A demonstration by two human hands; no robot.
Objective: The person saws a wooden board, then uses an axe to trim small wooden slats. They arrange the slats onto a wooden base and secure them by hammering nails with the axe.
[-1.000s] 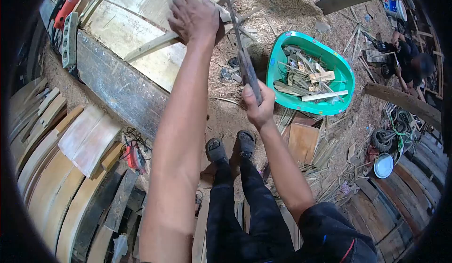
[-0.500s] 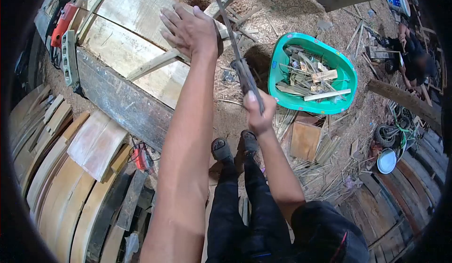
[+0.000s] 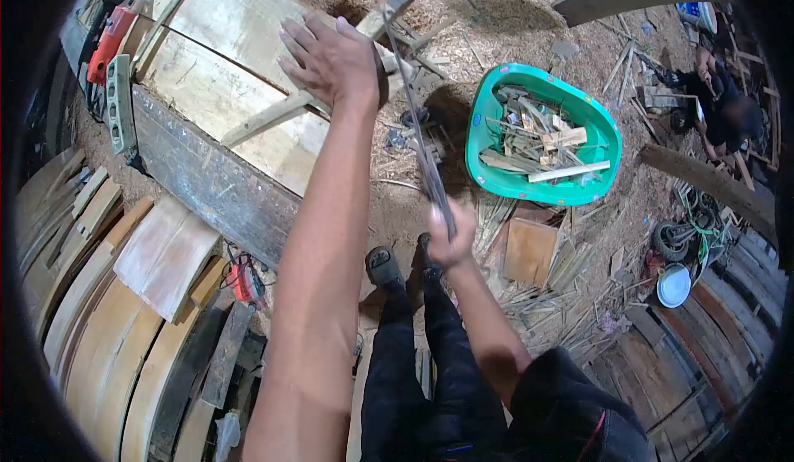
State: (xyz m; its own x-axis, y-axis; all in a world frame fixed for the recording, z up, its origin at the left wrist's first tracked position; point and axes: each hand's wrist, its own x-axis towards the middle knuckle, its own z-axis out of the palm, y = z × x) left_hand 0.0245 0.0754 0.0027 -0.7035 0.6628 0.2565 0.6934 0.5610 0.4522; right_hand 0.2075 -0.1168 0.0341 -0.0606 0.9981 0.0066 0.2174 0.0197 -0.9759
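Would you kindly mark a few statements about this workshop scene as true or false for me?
1. The right hand grips a long blade. True.
2. The left hand is clenched in a fist. False: it lies flat, fingers spread, on a wooden strip.
3. The green tub is empty. False: it holds wood scraps.
4. A white bowl lies on the ground at the right. True.
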